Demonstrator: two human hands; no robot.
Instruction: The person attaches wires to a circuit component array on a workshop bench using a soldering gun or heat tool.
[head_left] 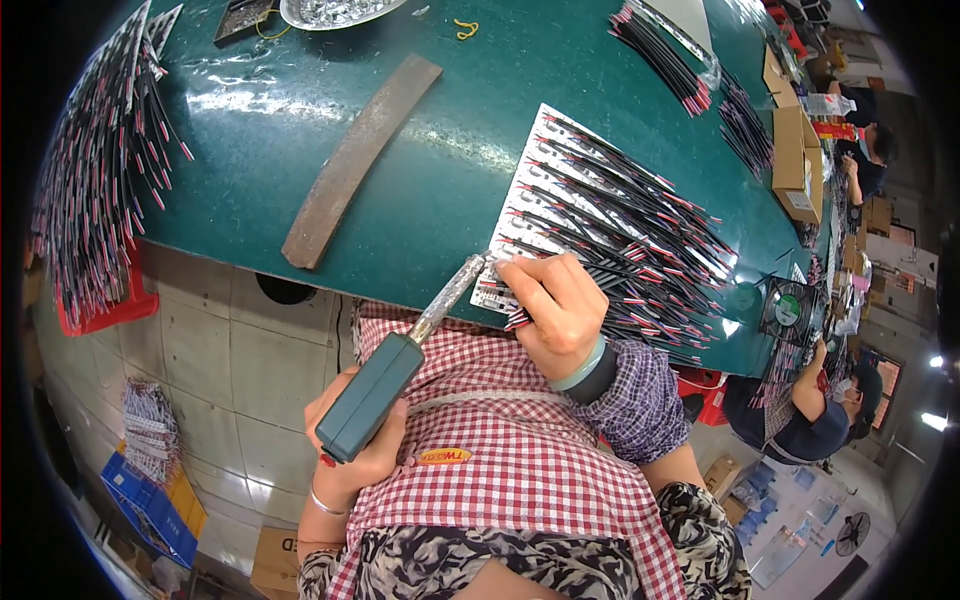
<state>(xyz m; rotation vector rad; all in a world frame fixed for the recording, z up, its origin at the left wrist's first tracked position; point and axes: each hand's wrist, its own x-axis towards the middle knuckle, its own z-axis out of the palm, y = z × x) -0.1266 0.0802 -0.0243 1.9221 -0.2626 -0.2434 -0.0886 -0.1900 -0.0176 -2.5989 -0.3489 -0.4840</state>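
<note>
My left hand (pixel 378 452) is wrapped round the dark green handle of a soldering iron (pixel 372 392). The iron's metal barrel slants up and right, its tip at the near left corner of a white circuit board panel (pixel 513 205). Beside that tip, my right hand (pixel 562 312) is closed in a pinch at the panel's edge, apparently on a wire end, though the fingers hide most of it. Rows of black wires (pixel 650 225) with red and white ends run from the panel toward the right. Some pass beneath my right hand.
A brown curved metal bar (pixel 362 160) lies on the green table (pixel 250 170). Wired panels (pixel 100 165) are stacked at left; more wire bundles (pixel 665 60) lie far right. A metal tray (pixel 340 12) stands at the back. A small fan (pixel 788 308) and a co-worker (pixel 800 410) are at right.
</note>
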